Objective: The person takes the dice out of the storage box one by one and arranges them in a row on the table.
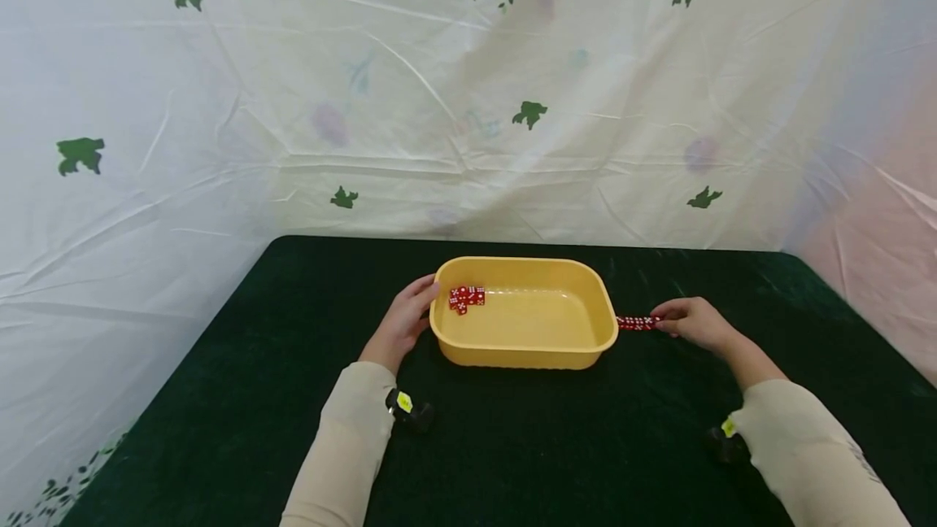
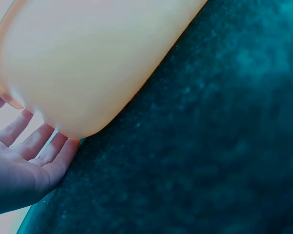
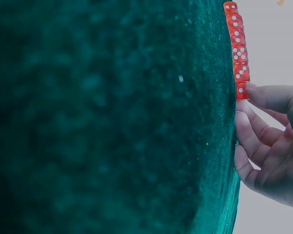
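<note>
Red dice (image 1: 637, 323) in a straight row, right of centre in the frame, seemingly resting on the dark green tabletop (image 1: 556, 446) and reaching to the right end of a yellow tub (image 1: 527, 359). Pinched at the outer end between thumb and finger of the right hand (image 1: 697, 322). Tub held at its left end by the left hand (image 1: 403, 320), with thumb near the rim, fingers against the outer wall. Possible trouble: row buckling from an uneven squeeze; tub sliding from a bump. Counted: two hands, one tub, six dice visible in the row, about five inside the tub (image 1: 472, 294), exact number unclear.

Green table (image 1: 556, 446), perhaps fabric backdrop (image 1: 622, 63)
</note>
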`<state>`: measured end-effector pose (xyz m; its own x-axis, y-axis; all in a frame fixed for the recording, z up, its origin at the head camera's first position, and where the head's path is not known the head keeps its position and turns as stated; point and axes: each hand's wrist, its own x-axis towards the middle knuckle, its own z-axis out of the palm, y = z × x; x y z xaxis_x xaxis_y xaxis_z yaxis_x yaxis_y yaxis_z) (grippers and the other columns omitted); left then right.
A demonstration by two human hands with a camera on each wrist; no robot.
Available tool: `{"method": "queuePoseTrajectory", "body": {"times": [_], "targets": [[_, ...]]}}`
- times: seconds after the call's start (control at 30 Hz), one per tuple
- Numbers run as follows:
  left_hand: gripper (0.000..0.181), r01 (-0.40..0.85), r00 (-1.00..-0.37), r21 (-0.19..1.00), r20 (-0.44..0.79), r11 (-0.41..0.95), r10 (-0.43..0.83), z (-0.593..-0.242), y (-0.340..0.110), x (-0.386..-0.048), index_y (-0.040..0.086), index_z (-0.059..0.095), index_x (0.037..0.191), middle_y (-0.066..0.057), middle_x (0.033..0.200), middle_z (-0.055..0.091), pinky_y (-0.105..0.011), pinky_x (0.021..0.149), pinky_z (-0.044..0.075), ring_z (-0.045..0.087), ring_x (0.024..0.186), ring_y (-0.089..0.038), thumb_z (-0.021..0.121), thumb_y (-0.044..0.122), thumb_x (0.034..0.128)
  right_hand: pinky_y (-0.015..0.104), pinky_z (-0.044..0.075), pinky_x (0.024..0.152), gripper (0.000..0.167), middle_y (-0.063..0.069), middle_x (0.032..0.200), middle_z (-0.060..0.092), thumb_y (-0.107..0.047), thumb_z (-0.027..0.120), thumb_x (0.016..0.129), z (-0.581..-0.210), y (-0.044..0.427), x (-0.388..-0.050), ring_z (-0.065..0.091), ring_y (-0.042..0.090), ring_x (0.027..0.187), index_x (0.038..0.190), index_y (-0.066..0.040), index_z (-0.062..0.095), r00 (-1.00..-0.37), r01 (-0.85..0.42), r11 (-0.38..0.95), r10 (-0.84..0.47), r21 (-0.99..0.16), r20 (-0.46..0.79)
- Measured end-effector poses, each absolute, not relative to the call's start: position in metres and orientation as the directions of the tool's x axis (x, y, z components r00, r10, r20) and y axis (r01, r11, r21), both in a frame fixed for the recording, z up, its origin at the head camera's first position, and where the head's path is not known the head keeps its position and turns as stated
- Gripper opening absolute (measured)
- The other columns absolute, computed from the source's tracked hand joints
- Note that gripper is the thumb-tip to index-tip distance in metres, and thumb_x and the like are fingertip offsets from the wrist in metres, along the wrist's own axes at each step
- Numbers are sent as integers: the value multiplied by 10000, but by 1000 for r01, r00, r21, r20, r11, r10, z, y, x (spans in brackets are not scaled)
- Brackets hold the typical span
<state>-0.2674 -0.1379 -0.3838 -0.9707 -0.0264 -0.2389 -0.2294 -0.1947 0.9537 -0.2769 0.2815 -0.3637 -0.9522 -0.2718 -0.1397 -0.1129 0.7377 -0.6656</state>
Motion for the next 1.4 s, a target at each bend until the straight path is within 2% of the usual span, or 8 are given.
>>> {"method": "queuePoseTrajectory", "body": {"times": [0.4, 0.7, 1.1, 1.4], "targets": [[374, -228, -972, 954, -235, -197, -16, -385, -139, -269, 161, 461, 1206, -26, 1224, 428, -409, 886, 343, 390, 1104, -211, 522, 289, 860, 319, 411, 638, 319, 108, 884, 516, -138, 520, 850, -362, 280, -275, 470, 228, 767, 1089, 74, 510, -945, -102, 744, -279, -660, -169], [390, -229, -971, 953, -239, -198, -26, -385, -140, -270, 157, 467, 1209, -27, 1223, 432, -413, 886, 339, 393, 1101, -215, 531, 303, 853, 438, 425, 726, 404, 180, 995, 503, -180, 510, 859, -341, 280, -284, 525, 255, 805, 1141, 101, 439, -920, -61, 770, -290, -635, -262], [371, -214, -975, 957, -222, -195, -15, -384, -138, -269, 146, 464, 1207, -31, 1208, 444, -391, 870, 361, 405, 1089, -203, 512, 288, 867, 525, 377, 782, 510, 244, 1079, 471, -317, 507, 863, -307, 263, -296, 510, 286, 854, 1179, 75, 423, -947, -104, 821, -254, -561, -196], [383, -216, -975, 957, -222, -194, -10, -384, -138, -268, 148, 460, 1212, -25, 1220, 433, -390, 873, 361, 398, 1098, -200, 517, 295, 863, 534, 350, 823, 514, 263, 1098, 475, -341, 485, 872, -285, 241, -304, 505, 317, 881, 1179, 67, 423, -950, -154, 801, -282, -578, -137]]}}
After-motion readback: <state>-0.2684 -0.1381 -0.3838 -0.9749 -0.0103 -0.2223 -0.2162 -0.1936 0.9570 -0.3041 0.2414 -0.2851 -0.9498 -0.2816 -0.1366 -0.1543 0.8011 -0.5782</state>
